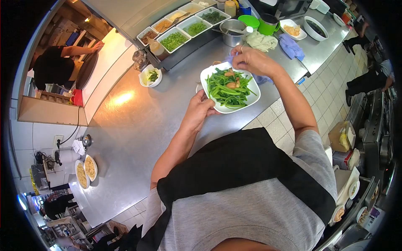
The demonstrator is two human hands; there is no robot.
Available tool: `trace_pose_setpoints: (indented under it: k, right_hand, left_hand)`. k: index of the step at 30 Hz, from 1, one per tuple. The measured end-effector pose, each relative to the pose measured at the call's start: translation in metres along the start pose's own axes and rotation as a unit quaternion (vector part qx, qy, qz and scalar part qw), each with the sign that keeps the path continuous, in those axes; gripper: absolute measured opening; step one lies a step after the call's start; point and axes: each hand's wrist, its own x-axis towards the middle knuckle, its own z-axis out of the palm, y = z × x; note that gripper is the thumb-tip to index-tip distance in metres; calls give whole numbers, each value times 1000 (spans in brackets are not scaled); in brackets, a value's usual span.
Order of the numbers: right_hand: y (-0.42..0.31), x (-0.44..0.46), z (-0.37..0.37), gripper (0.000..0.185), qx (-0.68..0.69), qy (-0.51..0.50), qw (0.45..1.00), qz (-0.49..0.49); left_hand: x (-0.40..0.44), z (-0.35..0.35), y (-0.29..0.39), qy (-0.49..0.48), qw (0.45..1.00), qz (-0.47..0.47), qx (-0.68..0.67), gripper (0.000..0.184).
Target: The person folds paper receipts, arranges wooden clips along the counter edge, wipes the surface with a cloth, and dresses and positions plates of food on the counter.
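Greens (228,93) on white plate (250,99); purple cloth (264,80) beside, metal pot (233,41) near.

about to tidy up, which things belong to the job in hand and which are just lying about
In hand:
- white dish, held by the left hand, with the right hand at its far rim
- green vegetables on it

Seemingly just lying about:
- metal pot
- green mug
- pale cloth
- purple cloth beside it
- small bowl
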Motion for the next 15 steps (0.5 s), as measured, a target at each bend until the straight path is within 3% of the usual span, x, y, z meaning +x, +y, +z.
trace_pose_setpoints:
  k: [2, 5, 8, 11, 13, 15]
  right_hand:
    - [-5, 1, -2, 3, -76, -44, 996, -17]
    - [-4, 1, 1, 6, -133, -3, 987, -87]
    - [-3, 4, 1, 8, -122, 50, 991, -11]
    - [36, 1, -3, 10, -123, 192, 973, 20]
    - [62, -9, -6, 17, -204, 178, 948, 165]
    - [66, -25, 0, 20, -228, 199, 941, 153]
  left_hand:
    - [1, 1, -2, 0, 1000, -2, 0, 45]
    - [-1, 5, -5, 8, 1000, 2, -7, 44]
    - [-3, 1, -4, 4, 1000, 12, -7, 44]
    - [-8, -7, -7, 24, 999, 20, -39, 43]
    - [-31, -36, -18, 63, 994, 15, -93, 42]
    - [-49, -73, -36, 102, 986, 42, -123, 42]
